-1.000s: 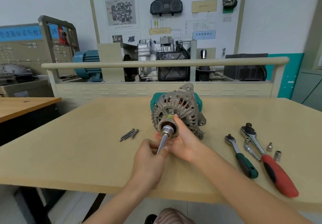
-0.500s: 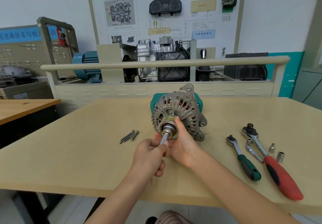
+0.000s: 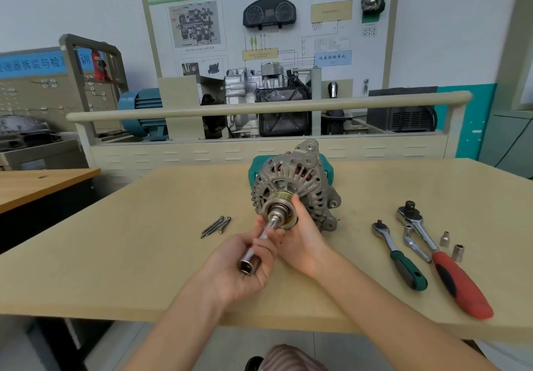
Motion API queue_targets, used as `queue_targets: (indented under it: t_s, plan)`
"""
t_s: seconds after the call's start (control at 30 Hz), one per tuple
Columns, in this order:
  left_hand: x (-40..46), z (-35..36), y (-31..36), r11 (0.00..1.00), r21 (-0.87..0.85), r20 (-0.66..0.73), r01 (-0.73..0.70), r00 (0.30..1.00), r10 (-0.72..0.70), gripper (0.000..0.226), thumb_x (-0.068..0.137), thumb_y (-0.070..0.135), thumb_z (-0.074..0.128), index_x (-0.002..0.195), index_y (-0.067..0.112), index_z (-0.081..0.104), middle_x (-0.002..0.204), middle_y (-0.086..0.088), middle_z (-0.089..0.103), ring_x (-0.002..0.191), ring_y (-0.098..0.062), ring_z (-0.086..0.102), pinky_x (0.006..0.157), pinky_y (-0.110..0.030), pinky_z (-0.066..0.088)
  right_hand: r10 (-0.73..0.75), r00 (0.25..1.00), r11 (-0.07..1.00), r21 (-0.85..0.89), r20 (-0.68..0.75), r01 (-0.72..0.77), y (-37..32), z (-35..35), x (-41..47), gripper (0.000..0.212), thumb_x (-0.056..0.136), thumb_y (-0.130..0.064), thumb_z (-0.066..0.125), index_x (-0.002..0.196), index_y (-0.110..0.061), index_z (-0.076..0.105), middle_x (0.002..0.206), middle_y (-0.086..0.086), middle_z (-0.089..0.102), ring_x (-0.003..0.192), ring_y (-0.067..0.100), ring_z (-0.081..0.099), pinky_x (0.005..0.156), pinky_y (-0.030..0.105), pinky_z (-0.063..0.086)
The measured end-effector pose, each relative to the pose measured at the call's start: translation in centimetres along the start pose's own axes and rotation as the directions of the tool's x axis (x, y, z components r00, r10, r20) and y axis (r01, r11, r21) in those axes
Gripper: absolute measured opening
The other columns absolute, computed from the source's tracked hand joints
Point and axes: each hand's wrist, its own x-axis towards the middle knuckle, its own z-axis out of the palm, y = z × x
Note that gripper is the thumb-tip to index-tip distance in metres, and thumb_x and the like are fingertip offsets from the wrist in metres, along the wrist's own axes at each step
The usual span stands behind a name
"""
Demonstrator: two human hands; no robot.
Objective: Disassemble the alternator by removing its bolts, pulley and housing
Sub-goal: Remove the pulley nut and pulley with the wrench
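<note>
A grey alternator [image 3: 300,180] stands on the table [image 3: 144,240] with its ribbed pulley [image 3: 284,200] facing me. A long steel socket extension [image 3: 256,246] is seated in the pulley's centre. My left hand [image 3: 239,266] grips the near end of that extension, its square drive hole showing. My right hand [image 3: 300,235] holds the pulley's rim and cups the alternator's lower front. Three long bolts [image 3: 216,226] lie loose to the left of the alternator.
To the right lie a green-handled ratchet [image 3: 401,258], a red-handled ratchet [image 3: 444,261], a small wrench [image 3: 412,240] and two sockets [image 3: 452,245]. A teal case [image 3: 253,168] sits behind the alternator. A training bench with a rail [image 3: 259,108] stands beyond the table.
My left hand slid back along the extension towards me and rolled palm-up, so the tool's open end now shows. The right hand stays on the pulley.
</note>
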Motion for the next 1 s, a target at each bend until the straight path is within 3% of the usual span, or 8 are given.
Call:
queue_targets:
  t_s: [0.07,0.17,0.3,0.4,0.57,0.73,0.87,1.0]
  plan:
    - [0.6,0.1,-0.7,0.983,0.180,-0.057,-0.034,0.997,0.045,0.027,0.091,0.018,0.048,0.087,-0.005,0.061,0.059,-0.009,0.053,0.029,-0.011,0.045,0.025,-0.015,0.034,0.028,0.999,0.999,-0.015,0.016,-0.028,-0.1,-0.2,0.0,0.067,0.088,-0.061,0.043,0.110,0.001,0.058,0.083,0.014,0.065,0.078,0.019,0.059,0.078,0.026,0.049]
    - [0.5,0.7,-1.3,0.959,0.264,-0.078,-0.100,0.989,0.124,0.025,0.092,0.027,0.056,0.080,0.005,0.058,0.060,-0.004,0.045,0.030,-0.008,0.039,0.024,-0.011,0.029,0.046,0.999,0.999,-0.022,0.018,-0.046,-0.1,-0.4,0.2,0.068,0.087,-0.061,0.045,0.110,0.001,0.059,0.083,0.014,0.067,0.083,0.020,0.060,0.082,0.030,0.047]
    - [0.4,0.9,-1.7,0.929,0.286,-0.112,-0.233,0.955,0.274,0.017,0.089,-0.001,0.055,0.073,0.003,0.061,0.051,-0.007,0.053,0.030,-0.008,0.043,0.032,-0.013,0.043,0.016,1.000,1.000,-0.011,0.023,-0.016,-0.2,-0.5,0.3,0.068,0.089,-0.058,0.045,0.123,0.000,0.055,0.089,0.015,0.065,0.084,0.022,0.062,0.081,0.032,0.051]
    - [0.3,0.9,-2.0,0.916,0.303,-0.125,-0.261,0.943,0.310,0.008,0.087,-0.004,0.056,0.080,-0.004,0.060,0.052,-0.011,0.056,0.034,-0.010,0.052,0.041,-0.028,0.054,0.031,0.999,0.999,-0.026,0.036,-0.030,-0.3,-0.6,0.1,0.066,0.089,-0.059,0.044,0.119,-0.001,0.057,0.088,0.014,0.066,0.081,0.021,0.064,0.071,0.030,0.055]
    - [-0.1,0.9,-1.5,0.959,0.189,-0.154,-0.210,0.959,0.240,0.013,0.090,0.005,0.057,0.086,-0.007,0.062,0.058,-0.015,0.060,0.036,-0.017,0.057,0.042,-0.040,0.055,0.069,0.996,0.997,0.013,0.064,-0.070,-0.3,-0.7,0.1,0.068,0.088,-0.060,0.045,0.110,0.002,0.059,0.084,0.016,0.066,0.072,0.024,0.066,0.055,0.029,0.057]
    - [0.0,0.5,-1.8,0.996,-0.071,-0.068,-0.051,0.997,0.047,0.019,0.091,0.002,0.044,0.084,-0.007,0.058,0.055,-0.018,0.056,0.028,-0.017,0.047,0.033,-0.021,0.047,0.074,0.995,0.997,0.030,0.073,-0.076,-0.3,-0.9,0.4,0.065,0.087,-0.059,0.048,0.108,0.001,0.061,0.086,0.015,0.067,0.076,0.022,0.067,0.069,0.029,0.056]
    - [0.2,1.1,-2.4,0.996,-0.035,-0.054,-0.088,0.995,0.086,0.029,0.089,0.017,0.058,0.073,-0.008,0.063,0.065,-0.016,0.056,0.033,-0.019,0.051,0.034,-0.022,0.049,0.081,0.994,0.996,0.024,0.079,-0.083,-0.4,-1.2,0.4,0.064,0.086,-0.059,0.050,0.101,0.002,0.065,0.089,0.015,0.068,0.075,0.023,0.069,0.074,0.033,0.056]
    - [0.0,1.3,-2.7,0.981,0.089,-0.100,-0.171,0.979,0.180,0.015,0.079,-0.001,0.063,0.066,-0.008,0.067,0.066,-0.014,0.058,0.045,-0.018,0.055,0.046,-0.027,0.054,0.065,0.996,0.998,0.022,0.062,-0.066,-0.3,-1.0,0.3,0.063,0.087,-0.058,0.050,0.101,0.002,0.064,0.086,0.017,0.069,0.069,0.024,0.070,0.063,0.030,0.059]
